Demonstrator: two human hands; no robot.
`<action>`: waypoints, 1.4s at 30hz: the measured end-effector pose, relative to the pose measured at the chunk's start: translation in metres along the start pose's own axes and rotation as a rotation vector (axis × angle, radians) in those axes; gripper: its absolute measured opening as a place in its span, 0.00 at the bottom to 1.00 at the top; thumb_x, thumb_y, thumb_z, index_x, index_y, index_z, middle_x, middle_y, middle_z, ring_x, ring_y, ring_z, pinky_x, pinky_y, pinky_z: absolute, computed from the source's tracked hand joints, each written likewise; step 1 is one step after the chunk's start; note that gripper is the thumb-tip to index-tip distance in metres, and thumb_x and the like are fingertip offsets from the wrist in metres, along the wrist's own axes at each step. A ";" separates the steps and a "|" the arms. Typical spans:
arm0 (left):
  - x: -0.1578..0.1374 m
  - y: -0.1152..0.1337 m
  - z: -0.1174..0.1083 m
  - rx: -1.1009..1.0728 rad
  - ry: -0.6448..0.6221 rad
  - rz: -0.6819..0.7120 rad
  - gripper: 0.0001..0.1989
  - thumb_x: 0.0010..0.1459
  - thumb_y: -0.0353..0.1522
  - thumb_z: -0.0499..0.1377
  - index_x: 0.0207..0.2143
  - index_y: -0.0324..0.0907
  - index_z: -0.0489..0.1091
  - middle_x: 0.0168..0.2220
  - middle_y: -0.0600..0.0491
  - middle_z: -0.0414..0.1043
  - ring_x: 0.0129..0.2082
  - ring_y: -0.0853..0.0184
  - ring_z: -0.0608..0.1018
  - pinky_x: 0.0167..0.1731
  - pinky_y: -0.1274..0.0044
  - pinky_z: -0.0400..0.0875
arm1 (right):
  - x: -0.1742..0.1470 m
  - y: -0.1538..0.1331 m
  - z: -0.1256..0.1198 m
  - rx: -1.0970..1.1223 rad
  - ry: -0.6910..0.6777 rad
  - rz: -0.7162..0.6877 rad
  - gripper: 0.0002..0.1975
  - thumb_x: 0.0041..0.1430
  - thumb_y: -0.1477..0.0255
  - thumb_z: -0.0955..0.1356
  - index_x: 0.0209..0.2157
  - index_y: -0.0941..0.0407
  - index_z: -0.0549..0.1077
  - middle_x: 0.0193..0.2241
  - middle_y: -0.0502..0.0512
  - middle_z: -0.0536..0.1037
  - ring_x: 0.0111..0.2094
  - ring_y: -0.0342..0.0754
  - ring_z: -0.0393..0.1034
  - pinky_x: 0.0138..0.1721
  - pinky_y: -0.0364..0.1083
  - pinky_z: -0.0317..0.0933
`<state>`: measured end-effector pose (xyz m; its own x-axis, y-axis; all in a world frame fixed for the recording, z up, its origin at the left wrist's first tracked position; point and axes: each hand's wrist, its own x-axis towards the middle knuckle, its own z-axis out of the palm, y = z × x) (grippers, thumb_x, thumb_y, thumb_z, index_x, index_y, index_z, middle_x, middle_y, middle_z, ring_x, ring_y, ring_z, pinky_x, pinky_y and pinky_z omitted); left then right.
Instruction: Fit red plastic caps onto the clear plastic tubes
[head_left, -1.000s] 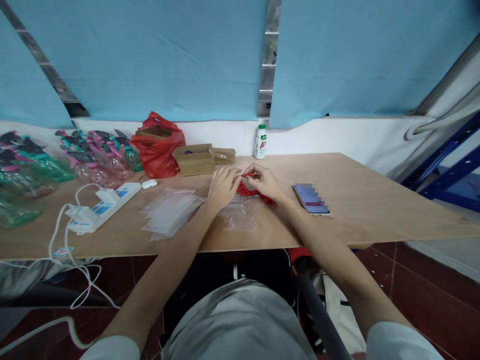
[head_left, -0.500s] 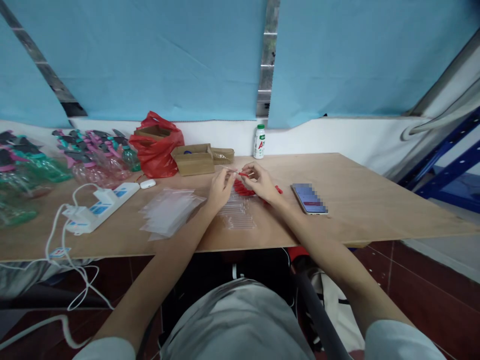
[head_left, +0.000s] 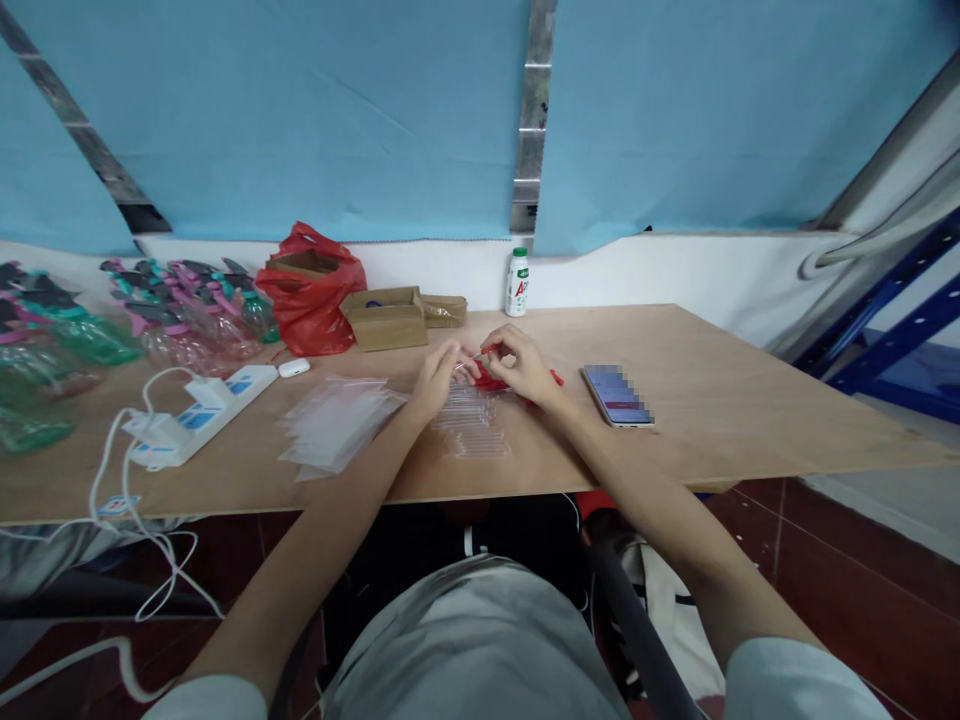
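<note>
Honestly, small parts and bare fingertips leave little margin

The right hand (head_left: 523, 368) has thumb and forefinger narrowed to a pinch on a small red piece (head_left: 489, 350); the left hand (head_left: 439, 375) is curled, its fingers closed on what looks like a thin clear stick (head_left: 470, 362). Both pieces are held up between the hands, above the middle of the wooden table (head_left: 735, 400). Whether the two touch end to end is too small to tell.

The likeliest trouble, I'd judge, is a slip: so little of each piece shows beyond the fingers that a loose pinch could let one drop into the red pile (head_left: 491, 382) just below. Pushing at an angle might bend or crack the stick, if it is as slender as it looks. A low wrist could also scatter the row of clear sticks (head_left: 474, 432) lying nearer the person, while the left forearm, close beside the clear bags (head_left: 337, 425), might drag the loose stack askew. The phone (head_left: 618, 395), near the right forearm, could be nudged by a wide elbow swing
</note>
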<state>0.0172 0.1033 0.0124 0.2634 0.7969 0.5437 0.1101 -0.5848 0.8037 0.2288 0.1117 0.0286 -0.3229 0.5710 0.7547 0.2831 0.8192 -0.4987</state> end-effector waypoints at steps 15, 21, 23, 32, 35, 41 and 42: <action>-0.006 -0.005 -0.005 0.690 -0.170 0.076 0.20 0.78 0.43 0.48 0.48 0.47 0.79 0.43 0.48 0.84 0.44 0.57 0.84 0.45 0.70 0.72 | -0.003 0.005 0.003 -0.162 -0.173 -0.072 0.10 0.67 0.71 0.68 0.48 0.56 0.76 0.44 0.59 0.80 0.40 0.51 0.73 0.45 0.48 0.65; -0.006 -0.007 -0.006 0.758 -0.169 0.102 0.19 0.78 0.41 0.48 0.48 0.46 0.78 0.43 0.48 0.83 0.44 0.58 0.83 0.46 0.70 0.72 | -0.004 0.003 0.006 -0.341 -0.269 0.054 0.09 0.68 0.71 0.67 0.46 0.56 0.77 0.42 0.58 0.82 0.38 0.50 0.73 0.44 0.47 0.62; -0.007 -0.005 -0.005 0.770 -0.176 0.109 0.18 0.78 0.41 0.48 0.48 0.46 0.77 0.44 0.49 0.83 0.45 0.58 0.82 0.47 0.70 0.71 | -0.004 -0.003 0.004 -0.431 -0.296 0.074 0.09 0.69 0.70 0.67 0.46 0.57 0.77 0.44 0.59 0.82 0.40 0.52 0.73 0.45 0.48 0.61; -0.009 0.003 -0.005 0.892 -0.209 0.045 0.20 0.79 0.41 0.46 0.49 0.47 0.77 0.40 0.48 0.83 0.39 0.56 0.83 0.40 0.70 0.68 | -0.002 -0.012 0.002 -0.705 -0.400 0.002 0.14 0.74 0.65 0.64 0.45 0.57 0.78 0.42 0.62 0.82 0.43 0.56 0.73 0.47 0.50 0.54; -0.009 0.002 -0.005 0.908 -0.211 0.062 0.21 0.78 0.42 0.46 0.49 0.47 0.78 0.39 0.47 0.83 0.38 0.57 0.82 0.39 0.70 0.67 | -0.002 -0.012 0.004 -0.717 -0.388 -0.012 0.13 0.73 0.65 0.64 0.43 0.56 0.78 0.40 0.61 0.82 0.41 0.55 0.72 0.44 0.50 0.53; -0.008 0.001 -0.005 0.866 -0.223 0.099 0.21 0.78 0.42 0.46 0.48 0.46 0.79 0.38 0.46 0.83 0.37 0.57 0.82 0.37 0.70 0.66 | -0.002 -0.015 0.010 -0.701 -0.352 -0.006 0.09 0.69 0.70 0.64 0.37 0.56 0.76 0.36 0.60 0.80 0.36 0.53 0.69 0.39 0.50 0.52; -0.007 0.001 -0.005 0.860 -0.224 0.102 0.22 0.78 0.42 0.46 0.48 0.46 0.79 0.38 0.46 0.83 0.37 0.57 0.82 0.37 0.70 0.66 | -0.002 -0.016 0.011 -0.693 -0.352 -0.011 0.09 0.68 0.70 0.64 0.37 0.56 0.76 0.36 0.60 0.80 0.36 0.53 0.69 0.39 0.50 0.52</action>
<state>0.0108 0.0972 0.0106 0.4824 0.7390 0.4704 0.7325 -0.6347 0.2459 0.2152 0.0983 0.0302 -0.5642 0.6410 0.5203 0.7406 0.6715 -0.0242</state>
